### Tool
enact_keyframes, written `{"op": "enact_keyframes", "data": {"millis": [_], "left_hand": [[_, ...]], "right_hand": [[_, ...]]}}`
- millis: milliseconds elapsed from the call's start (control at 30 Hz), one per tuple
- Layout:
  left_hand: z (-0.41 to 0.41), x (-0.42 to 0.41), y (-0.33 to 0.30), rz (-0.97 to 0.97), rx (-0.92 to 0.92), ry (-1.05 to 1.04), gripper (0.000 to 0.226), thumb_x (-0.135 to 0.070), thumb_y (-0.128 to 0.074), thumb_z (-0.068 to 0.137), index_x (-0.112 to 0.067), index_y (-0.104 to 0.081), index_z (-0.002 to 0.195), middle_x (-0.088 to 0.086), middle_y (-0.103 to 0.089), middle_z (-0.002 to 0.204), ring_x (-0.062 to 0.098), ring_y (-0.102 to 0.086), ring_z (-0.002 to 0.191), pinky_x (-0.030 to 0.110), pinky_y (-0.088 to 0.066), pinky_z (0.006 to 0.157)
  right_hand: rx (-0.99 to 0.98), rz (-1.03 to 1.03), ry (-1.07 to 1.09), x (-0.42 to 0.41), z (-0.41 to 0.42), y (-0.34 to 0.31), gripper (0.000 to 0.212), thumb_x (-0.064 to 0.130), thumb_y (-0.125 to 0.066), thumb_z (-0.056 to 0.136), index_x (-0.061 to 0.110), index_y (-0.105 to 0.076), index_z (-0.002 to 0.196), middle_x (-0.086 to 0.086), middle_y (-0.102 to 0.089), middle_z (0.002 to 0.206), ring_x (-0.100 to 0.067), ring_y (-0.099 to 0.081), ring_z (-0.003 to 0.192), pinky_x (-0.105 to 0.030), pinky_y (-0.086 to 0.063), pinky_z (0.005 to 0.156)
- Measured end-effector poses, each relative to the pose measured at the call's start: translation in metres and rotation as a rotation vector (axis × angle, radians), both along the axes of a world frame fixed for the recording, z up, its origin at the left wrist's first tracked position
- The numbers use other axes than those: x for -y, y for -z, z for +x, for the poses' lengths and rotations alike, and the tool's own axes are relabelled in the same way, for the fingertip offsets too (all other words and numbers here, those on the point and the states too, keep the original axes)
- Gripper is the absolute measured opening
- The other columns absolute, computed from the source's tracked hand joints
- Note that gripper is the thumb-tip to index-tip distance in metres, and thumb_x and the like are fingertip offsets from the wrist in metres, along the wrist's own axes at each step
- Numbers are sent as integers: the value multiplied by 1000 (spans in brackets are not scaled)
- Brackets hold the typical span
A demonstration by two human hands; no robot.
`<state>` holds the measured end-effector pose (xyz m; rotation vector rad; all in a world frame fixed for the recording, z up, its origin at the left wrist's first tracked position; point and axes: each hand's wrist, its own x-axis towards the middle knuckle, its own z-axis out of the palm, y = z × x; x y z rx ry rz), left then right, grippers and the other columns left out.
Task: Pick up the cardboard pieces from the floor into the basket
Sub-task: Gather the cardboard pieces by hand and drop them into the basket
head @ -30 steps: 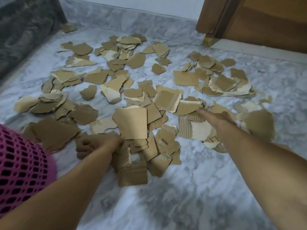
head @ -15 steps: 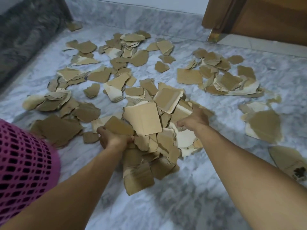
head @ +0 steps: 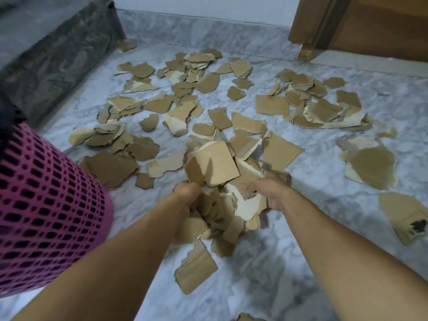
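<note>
Between my two hands is a bundle of torn brown cardboard pieces (head: 215, 167), lifted off the marble floor (head: 289, 262). My left hand (head: 185, 193) grips the bundle's left side and my right hand (head: 268, 191) grips its right side. One piece (head: 195, 269) hangs or falls below the bundle. Several more cardboard pieces (head: 185, 89) lie scattered across the floor beyond. The pink mesh basket (head: 46, 205) stands at my left, close to my left forearm; its opening is out of frame.
A dark stone step or ledge (head: 53, 47) runs along the left. A wooden door and frame (head: 361, 26) stand at the back right. Larger cardboard scraps (head: 370, 165) lie at the right, one with a dark mark (head: 414, 218).
Both hands swept inward, gathered a pile of pieces between them and raised it off the floor toward me. A piece now dangles below the bundle.
</note>
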<state>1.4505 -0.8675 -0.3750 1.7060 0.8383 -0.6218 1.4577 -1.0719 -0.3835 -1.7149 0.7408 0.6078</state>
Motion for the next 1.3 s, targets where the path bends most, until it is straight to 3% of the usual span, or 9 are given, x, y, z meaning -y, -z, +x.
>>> {"op": "enact_keyframes", "data": {"millis": [100, 267, 433, 600, 667, 733, 833, 1133, 1300], "left_hand": [[-8, 0, 0, -105, -56, -52, 17, -5, -51, 92, -10, -59, 78, 11, -57, 74, 22, -52, 61, 29, -43, 59], [-9, -7, 0, -6, -44, -25, 14, -9, -53, 93, -8, -60, 81, 15, -58, 74, 27, -55, 60, 29, -46, 49], [18, -29, 4, 308, 206, 149, 13, -19, -69, 79, -14, -67, 91, 13, -71, 94, 33, -67, 90, 40, -56, 80], [63, -40, 0, 411, 209, 483, 45, -24, -82, 63, -9, -67, 103, 11, -70, 98, 31, -66, 96, 44, -57, 83], [80, -38, -4, 473, 175, 526, 89, -49, -84, 45, -12, -53, 120, 11, -57, 119, 31, -55, 114, 46, -51, 94], [96, -35, -1, 494, 154, 546, 125, -66, -79, 31, -18, -35, 138, 11, -38, 137, 32, -38, 131, 49, -41, 106], [116, -28, 7, 389, 144, 485, 146, -73, -83, 29, -27, -16, 150, 10, -29, 150, 32, -30, 139, 49, -36, 110], [120, -11, 22, 396, 257, 559, 116, -21, -93, 55, -23, -23, 148, 8, -28, 134, 31, -35, 131, 39, -38, 109], [119, 0, 15, 571, 179, 798, 138, -29, -95, 52, -33, 1, 151, 11, -8, 151, 37, -18, 141, 48, -31, 111]], "right_hand": [[-9, 114, 60, -13, -9, 11, 67, -7, -76, 69, 5, -52, 131, -17, -67, 114, -30, -69, 88, -36, -58, 61], [-25, 184, 92, -20, -11, 14, 68, -10, -71, 77, 13, -46, 137, -16, -66, 119, -32, -69, 94, -44, -60, 70], [-10, 74, 5, -4, -1, 7, 65, -10, -69, 80, 10, -43, 137, -7, -63, 107, -28, -67, 90, -43, -59, 76], [6, 24, -66, 9, 4, 9, 65, -8, -70, 81, 9, -45, 138, -6, -61, 115, -26, -61, 105, -41, -53, 93], [-5, -16, -132, 12, 9, 12, 69, -5, -70, 81, 11, -42, 141, -4, -55, 123, -21, -52, 109, -34, -47, 95], [-8, -79, -216, 13, 14, 13, 46, -4, -68, 80, 7, -48, 119, -6, -58, 115, -23, -53, 103, -33, -47, 87], [6, -141, -296, 14, 23, 16, 36, -1, -69, 79, 11, -55, 109, -7, -60, 100, -19, -54, 88, -28, -45, 70], [34, -262, -391, 9, 32, 23, 36, 5, -64, 82, 16, -53, 115, -5, -59, 97, -20, -55, 86, -25, -43, 60], [106, -288, -424, 7, 26, 19, 47, 4, -62, 81, 21, -52, 124, -7, -61, 111, -25, -57, 103, -29, -49, 80]]}}
